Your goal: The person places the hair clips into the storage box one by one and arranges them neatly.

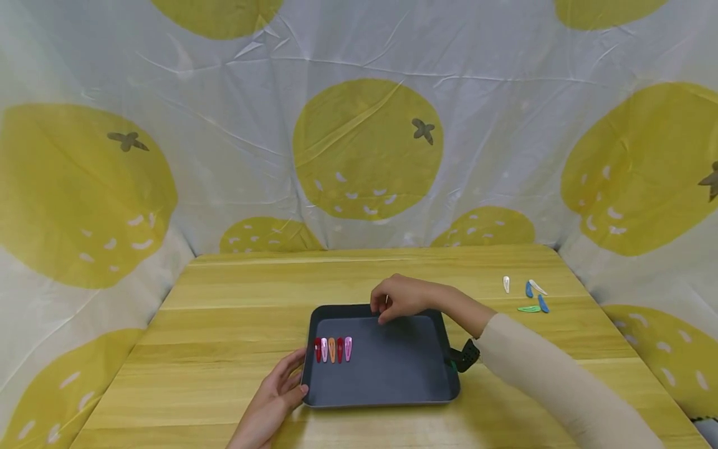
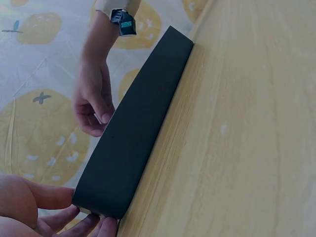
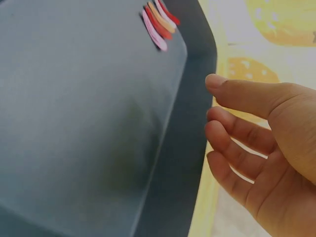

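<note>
A dark grey baking tray (image 1: 387, 374) lies on the wooden table. Snap hair clips, a red hair clip (image 1: 318, 350), an orange hair clip (image 1: 332, 350) and a pink hair clip (image 1: 348, 349) among them, stand in a row inside its left part. My left hand (image 1: 278, 388) grips the tray's left side near the front corner, with the thumb at the rim. Over the tray's far edge hovers my right hand (image 1: 405, 296), its fingers loosely bent. In the right wrist view nothing shows between the right hand's thumb and fingers (image 3: 237, 133).
Loose hair clips lie at the table's back right: a white hair clip (image 1: 507, 284), another white one, blue hair clips (image 1: 543, 304) and a green hair clip (image 1: 529, 308). A curtain (image 1: 364, 56) printed with yellow fruit encloses the table's back and sides.
</note>
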`<state>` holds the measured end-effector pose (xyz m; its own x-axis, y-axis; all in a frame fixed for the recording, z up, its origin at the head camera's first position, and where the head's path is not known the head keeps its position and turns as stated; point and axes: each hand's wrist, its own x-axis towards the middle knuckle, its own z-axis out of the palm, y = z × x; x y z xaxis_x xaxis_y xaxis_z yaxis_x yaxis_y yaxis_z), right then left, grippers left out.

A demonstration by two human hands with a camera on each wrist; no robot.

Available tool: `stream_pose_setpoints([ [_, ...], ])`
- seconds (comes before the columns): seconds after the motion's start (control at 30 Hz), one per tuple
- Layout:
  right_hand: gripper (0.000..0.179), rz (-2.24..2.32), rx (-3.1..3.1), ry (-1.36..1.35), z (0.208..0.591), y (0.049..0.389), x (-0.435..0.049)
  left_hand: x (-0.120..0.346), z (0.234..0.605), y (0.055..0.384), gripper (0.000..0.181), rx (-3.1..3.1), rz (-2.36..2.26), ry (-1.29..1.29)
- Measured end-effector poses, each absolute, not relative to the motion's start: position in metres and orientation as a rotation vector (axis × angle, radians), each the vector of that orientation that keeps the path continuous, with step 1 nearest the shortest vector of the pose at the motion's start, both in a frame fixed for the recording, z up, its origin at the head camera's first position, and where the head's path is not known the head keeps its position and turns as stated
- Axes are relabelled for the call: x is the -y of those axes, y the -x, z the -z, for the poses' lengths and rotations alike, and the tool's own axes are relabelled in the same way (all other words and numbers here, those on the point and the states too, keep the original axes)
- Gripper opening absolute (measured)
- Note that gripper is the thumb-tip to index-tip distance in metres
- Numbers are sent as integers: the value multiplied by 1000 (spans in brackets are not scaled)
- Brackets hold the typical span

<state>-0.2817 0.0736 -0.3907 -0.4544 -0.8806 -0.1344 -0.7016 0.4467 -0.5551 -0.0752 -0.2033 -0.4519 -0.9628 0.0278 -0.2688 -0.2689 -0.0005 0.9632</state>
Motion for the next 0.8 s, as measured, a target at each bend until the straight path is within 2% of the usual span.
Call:
stream_pose_setpoints([
  [0.33,16,643,-2348,1338,387,292,-113,203,453,75,66,-2065,-2064,253],
  [0.8,20,738,-2413,1177,378,303,-185,203,454,75,66,-2060,-2067,245],
])
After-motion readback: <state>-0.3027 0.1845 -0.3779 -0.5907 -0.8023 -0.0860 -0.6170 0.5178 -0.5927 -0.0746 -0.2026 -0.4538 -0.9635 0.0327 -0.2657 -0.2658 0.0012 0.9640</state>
